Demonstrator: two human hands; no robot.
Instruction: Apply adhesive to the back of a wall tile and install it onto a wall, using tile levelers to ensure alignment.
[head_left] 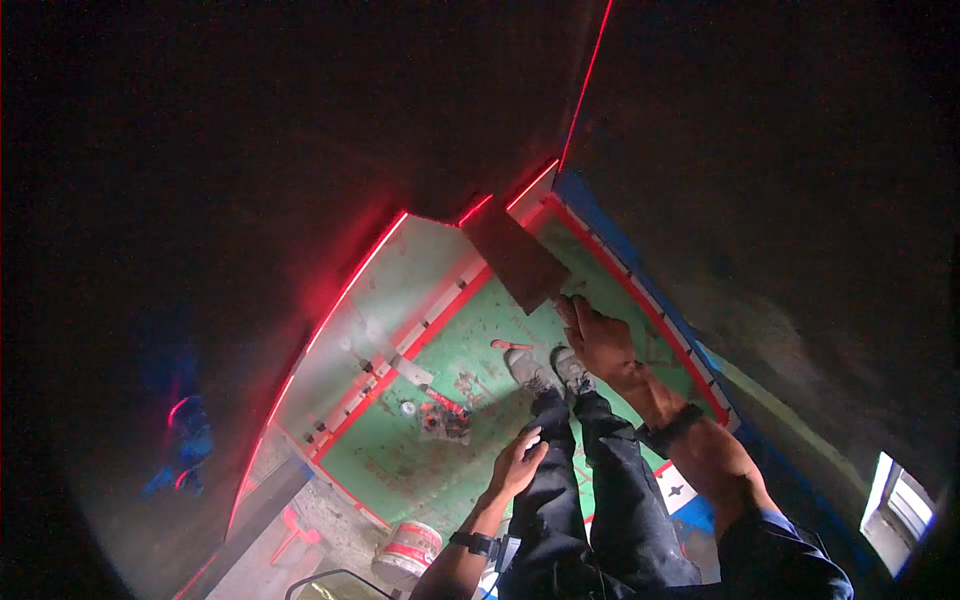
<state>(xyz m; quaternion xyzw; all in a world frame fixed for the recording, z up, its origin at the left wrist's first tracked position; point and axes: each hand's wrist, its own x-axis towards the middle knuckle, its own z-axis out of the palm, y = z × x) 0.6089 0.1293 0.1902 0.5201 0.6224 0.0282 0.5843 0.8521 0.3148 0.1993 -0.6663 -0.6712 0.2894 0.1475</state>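
My right hand is stretched out ahead, its fingers wrapped round the handle end of a trowel. The trowel has a broad, flat, dark rectangular blade, which reaches forward and left past a red edge of the platform. Most of the handle is hidden in the hand. Near my left thigh, my left hand hangs with loosely bent fingers, thumb and forefinger apart, and nothing shows in it. Both my shoes stand on the green platform, just short of the trowel.
Red edging bounds the platform. A red-handled tool and a small red item lie on it. A white-and-red bucket stands at lower left, near a red object. A red laser line crosses the dark surface ahead.
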